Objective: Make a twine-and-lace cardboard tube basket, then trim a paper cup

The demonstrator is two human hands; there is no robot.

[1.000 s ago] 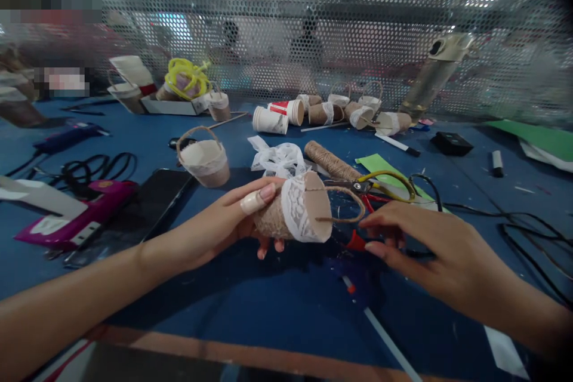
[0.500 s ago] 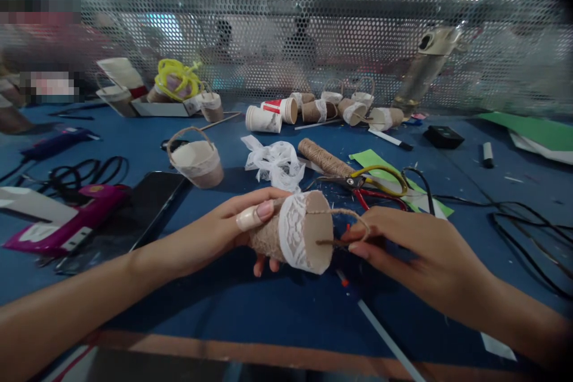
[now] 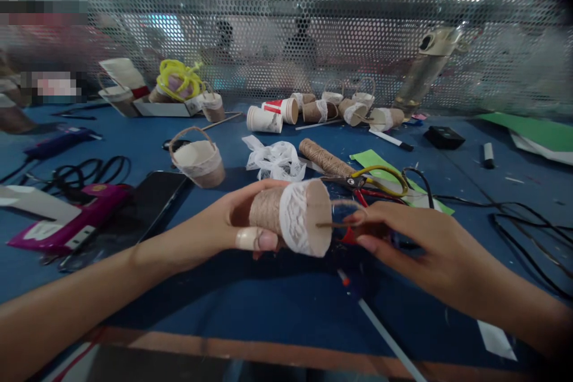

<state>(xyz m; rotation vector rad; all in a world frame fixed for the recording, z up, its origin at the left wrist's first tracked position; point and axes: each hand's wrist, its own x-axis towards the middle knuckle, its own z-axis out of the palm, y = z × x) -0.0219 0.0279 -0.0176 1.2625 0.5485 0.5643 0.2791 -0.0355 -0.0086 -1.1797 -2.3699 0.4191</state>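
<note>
Over the big blue table [image 3: 277,316], the left hand [image 3: 219,215] holds the twine-wrapped cup [image 3: 267,210] up on its side, with the purple glue gun [image 3: 92,215] well to the left of that cup. The right hand [image 3: 421,245], just past the cup's wide end, pinches its string handle [image 3: 335,225] between finger and thumb. Behind the cup sit a heap of white lace [image 3: 277,161] and, more to the right, the yellow-and-red scissors [image 3: 351,181].

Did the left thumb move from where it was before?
Yes. The left thumb is lower in the picture now, farther from the loose white lace on the table.
</note>
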